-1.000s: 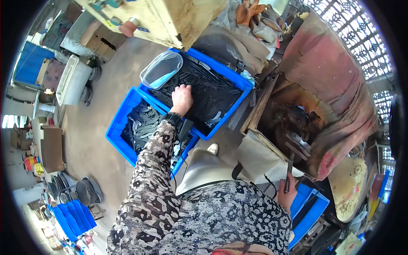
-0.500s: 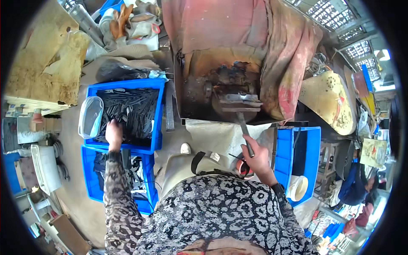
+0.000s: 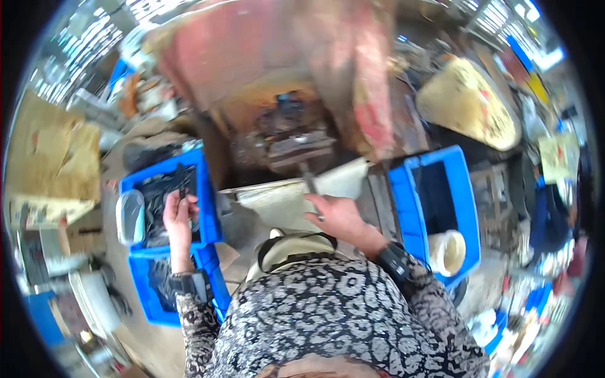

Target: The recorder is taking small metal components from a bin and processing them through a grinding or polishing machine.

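Observation:
My left hand [image 3: 179,214] is over a blue bin [image 3: 210,208] of thin dark strips [image 3: 165,205]. Its thumb and fingers are pinched together; a dark sliver seems to show between them, but blur hides what it is. In front of me, my right hand [image 3: 343,220] is wrapped round the handle [image 3: 307,179] of a metal tool. The tool's wide flat head [image 3: 301,151] lies at the mouth of a dark, sooty machine [image 3: 280,126] hung with reddish cloth [image 3: 233,47].
A clear plastic tub [image 3: 130,217] sits at the bin's left edge. Nearer me stands a second blue bin [image 3: 217,277]. On my right, another blue bin [image 3: 403,201] has a cream-coloured round container [image 3: 455,252] at its near end. A pale board [image 3: 469,104] stands beyond it.
The view has swung, so the machine sits further left and is blurred. My left hand has risen from among the strips. My right hand still grips the handle.

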Demonstrator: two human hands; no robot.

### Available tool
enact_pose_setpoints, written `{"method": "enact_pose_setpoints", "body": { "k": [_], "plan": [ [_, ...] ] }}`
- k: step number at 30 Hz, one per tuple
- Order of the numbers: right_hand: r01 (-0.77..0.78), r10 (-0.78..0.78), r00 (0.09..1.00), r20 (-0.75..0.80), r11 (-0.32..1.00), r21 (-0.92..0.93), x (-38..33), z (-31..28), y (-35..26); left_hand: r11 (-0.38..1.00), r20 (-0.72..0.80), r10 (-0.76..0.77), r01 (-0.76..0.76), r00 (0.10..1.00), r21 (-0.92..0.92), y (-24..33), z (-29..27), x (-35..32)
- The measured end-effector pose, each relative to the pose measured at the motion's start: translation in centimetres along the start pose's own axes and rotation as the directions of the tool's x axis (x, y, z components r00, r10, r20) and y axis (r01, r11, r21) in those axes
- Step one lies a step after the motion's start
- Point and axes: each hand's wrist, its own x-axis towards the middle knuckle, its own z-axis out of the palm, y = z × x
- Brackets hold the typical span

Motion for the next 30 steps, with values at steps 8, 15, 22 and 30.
{"method": "enact_pose_setpoints", "body": {
  "k": [8,15,22,30],
  "plan": [
    [-0.124,0.124,0.992,0.016,0.960,0.252,-1.9,-2.1,0.1,0.993,0.185,0.066,-0.083,0.981,0.088,1.3,5.2,1.3],
    [-0.383,0.400,0.904,-0.153,0.915,0.129,-5.2,-3.0,3.8,0.996,0.266,0.061,-0.076,0.962,0.046,0.9,6.0,2.6],
    [-0.678,0.565,0.588,-0.579,0.735,0.028,-6.4,-4.5,16.4,0.999,0.242,0.048,-0.043,0.969,-0.023,2.6,7.0,1.8],
    [-0.856,0.804,0.460,-0.378,0.515,0.055,-8.2,-6.8,31.1,0.998,0.200,0.003,0.010,0.980,-0.066,4.7,6.9,0.4]
  ]
}}
